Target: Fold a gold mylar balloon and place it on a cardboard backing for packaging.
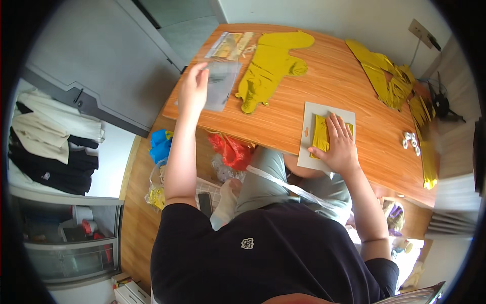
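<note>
Gold foil packet (320, 133), already folded, lies on pale card (308, 121) at the near edge, under the flat, spread right hand (340, 149); half-curled left hand (194, 91), grip unclear, nears plastic sleeves (221, 87). Far foil balloon (271, 63) lies unfolded.

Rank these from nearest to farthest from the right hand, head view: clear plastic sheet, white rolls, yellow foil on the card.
1. Yellow foil on the card: under the right hand.
2. White rolls: off to its right.
3. Clear plastic sheet: far left, by the left hand.
</note>
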{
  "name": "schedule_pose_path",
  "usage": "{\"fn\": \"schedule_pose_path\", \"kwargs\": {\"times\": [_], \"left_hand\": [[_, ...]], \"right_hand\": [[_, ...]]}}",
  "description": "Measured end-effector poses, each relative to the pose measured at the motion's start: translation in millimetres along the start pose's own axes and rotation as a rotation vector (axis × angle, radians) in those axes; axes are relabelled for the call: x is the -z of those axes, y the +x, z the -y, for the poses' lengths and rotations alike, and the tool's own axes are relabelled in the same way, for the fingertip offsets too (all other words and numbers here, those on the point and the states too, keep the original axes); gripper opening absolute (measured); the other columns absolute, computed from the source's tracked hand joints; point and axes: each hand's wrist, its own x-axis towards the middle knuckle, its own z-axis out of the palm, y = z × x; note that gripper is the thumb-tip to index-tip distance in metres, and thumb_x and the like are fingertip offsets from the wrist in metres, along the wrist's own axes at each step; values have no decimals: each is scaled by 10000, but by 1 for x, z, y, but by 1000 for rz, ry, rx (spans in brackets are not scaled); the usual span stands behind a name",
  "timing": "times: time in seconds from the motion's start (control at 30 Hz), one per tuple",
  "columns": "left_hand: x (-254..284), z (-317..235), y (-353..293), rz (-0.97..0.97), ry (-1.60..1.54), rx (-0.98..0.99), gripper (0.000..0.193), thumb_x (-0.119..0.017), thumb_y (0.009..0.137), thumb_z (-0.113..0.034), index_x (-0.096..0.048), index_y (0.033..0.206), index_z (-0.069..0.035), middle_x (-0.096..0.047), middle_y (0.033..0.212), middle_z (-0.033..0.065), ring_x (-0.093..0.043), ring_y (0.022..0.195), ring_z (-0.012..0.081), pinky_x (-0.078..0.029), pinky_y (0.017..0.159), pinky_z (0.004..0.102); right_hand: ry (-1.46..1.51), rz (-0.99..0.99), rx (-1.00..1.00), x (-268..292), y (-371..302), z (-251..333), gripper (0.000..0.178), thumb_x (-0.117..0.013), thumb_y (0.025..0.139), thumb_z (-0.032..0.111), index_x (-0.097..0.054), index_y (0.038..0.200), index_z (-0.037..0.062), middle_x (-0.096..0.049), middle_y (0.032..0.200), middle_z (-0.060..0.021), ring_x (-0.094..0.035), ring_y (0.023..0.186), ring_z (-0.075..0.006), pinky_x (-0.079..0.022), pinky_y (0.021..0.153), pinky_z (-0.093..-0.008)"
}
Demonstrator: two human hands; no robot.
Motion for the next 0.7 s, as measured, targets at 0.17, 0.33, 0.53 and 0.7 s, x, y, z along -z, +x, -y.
{"fn": "schedule_pose_path", "kwargs": {"times": [0.17,0.33,0.53,0.7], "left_hand": [[-53,-51,-88,165,170,-335,292,-644,1009,-235,-682,1257,-86,-721,1169,137,-687,1077,324,-539,948,419],[-83,-66,-135,336,401,-332,516,-643,980,-440,-624,1370,-102,-606,1381,121,-553,1269,306,-436,1008,471],[-81,-102,-133,526,532,-236,608,-621,976,-513,-568,1461,-151,-560,1435,94,-533,1268,256,-373,1016,448],[-110,-72,-112,728,-94,-813,489,-672,977,-317,-581,1454,-260,-597,1346,24,-552,1240,257,-392,1046,468]], "right_hand": [[-17,-38,-77,1,-9,-16,1067,-741,804,664,-385,1544,-17,-372,1631,-180,-292,1541,-350,-245,1264,-479],[-8,-64,-100,2,-17,-28,1050,-729,812,678,-399,1539,-5,-385,1624,-178,-299,1538,-346,-248,1263,-478],[-46,-111,-166,3,-18,-47,1050,-720,815,689,-403,1540,-2,-392,1620,-182,-318,1526,-365,-255,1256,-489],[-54,-132,-181,3,-16,-46,1048,-722,815,689,-409,1539,-1,-394,1620,-180,-330,1519,-370,-255,1253,-496]]}}
